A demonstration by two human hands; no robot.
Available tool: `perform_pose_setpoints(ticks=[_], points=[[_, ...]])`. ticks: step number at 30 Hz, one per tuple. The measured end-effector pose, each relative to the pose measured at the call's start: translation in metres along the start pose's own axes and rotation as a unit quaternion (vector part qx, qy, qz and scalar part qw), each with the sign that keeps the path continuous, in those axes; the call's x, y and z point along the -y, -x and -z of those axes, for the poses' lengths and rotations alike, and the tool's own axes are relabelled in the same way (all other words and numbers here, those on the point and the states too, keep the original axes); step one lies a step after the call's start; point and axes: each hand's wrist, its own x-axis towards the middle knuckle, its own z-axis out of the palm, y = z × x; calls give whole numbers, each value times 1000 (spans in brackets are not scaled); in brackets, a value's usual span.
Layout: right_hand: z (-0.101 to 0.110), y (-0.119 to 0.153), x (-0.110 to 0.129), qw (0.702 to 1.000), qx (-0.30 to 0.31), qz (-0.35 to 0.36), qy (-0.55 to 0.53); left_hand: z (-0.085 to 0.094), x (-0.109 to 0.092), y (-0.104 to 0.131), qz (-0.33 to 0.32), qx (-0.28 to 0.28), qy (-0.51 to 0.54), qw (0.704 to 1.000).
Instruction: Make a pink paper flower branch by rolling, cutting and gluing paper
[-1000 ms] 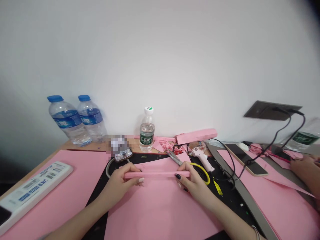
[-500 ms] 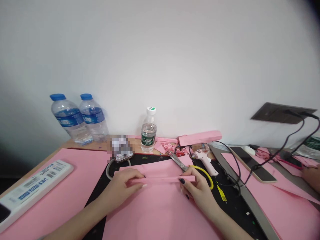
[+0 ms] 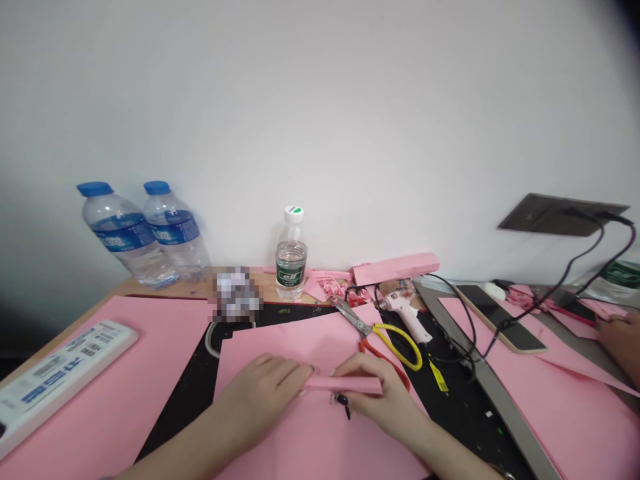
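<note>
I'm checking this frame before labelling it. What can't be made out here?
Head view only:
- Pixelated patch behind the pink sheet: blurred out, contents unreadable.
- Rolled pink strip: its left end is covered by the left hand; the right hand covers the underside.
- White power strip: print too small.
- Another person's hand: cut by the right edge.

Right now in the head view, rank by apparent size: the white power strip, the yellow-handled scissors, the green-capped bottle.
1. White power strip, though it lies nearest the camera, which inflates it.
2. Yellow-handled scissors and green-capped bottle look about alike; I would not rank them.
</note>
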Motion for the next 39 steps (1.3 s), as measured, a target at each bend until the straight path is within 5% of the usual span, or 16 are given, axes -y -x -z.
perform_pose_setpoints(ticks=[11, 18, 24, 31, 39], points=[[-3, 5, -13, 999, 26, 24, 5, 2, -5, 3, 9, 36, 14, 999], [-2, 2, -15, 985, 4, 139, 105, -2, -2, 5, -4, 48, -6, 999], [2, 4, -14, 925, -1, 256, 280, -4, 0, 8, -2, 90, -31, 995], [-6, 8, -11, 841, -1, 280, 463, -5, -3, 8, 6, 120, -46, 992], [-7, 6, -15, 827, -13, 289, 483, 4, -9, 1, 59, 154, -31, 986]])
